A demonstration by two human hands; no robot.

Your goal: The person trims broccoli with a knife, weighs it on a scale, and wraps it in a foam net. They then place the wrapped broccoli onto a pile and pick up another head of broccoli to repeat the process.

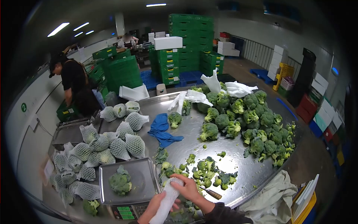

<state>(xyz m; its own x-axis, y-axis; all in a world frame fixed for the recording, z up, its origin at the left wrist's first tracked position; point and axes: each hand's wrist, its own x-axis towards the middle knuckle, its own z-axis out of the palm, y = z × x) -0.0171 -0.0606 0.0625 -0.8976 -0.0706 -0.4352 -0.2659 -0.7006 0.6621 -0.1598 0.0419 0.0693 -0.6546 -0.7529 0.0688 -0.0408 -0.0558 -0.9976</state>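
A white foam net sleeve (pixel 166 201) is stretched between my hands at the front of the steel table. My left hand (pixel 153 207) is closed around its lower part, and my right hand (pixel 189 189) grips its upper end with the fingers bent over it. Just left of them, a broccoli head (pixel 120 181) lies on the square pan of a weighing scale (pixel 105 197), whose green display (pixel 126 212) is lit. A knife with a wooden handle (pixel 211 193) rests beside my right wrist, near cut broccoli florets (pixel 205 172).
Net-wrapped broccoli heads (pixel 108 143) are piled on the left. Loose broccoli (pixel 238 115) is heaped at the back right, with white net sleeves (pixel 240 89) on top. A blue cloth (pixel 161 130) lies mid-table. Green crates (pixel 191 44) stand behind; a co-worker (pixel 76 82) bends at the left.
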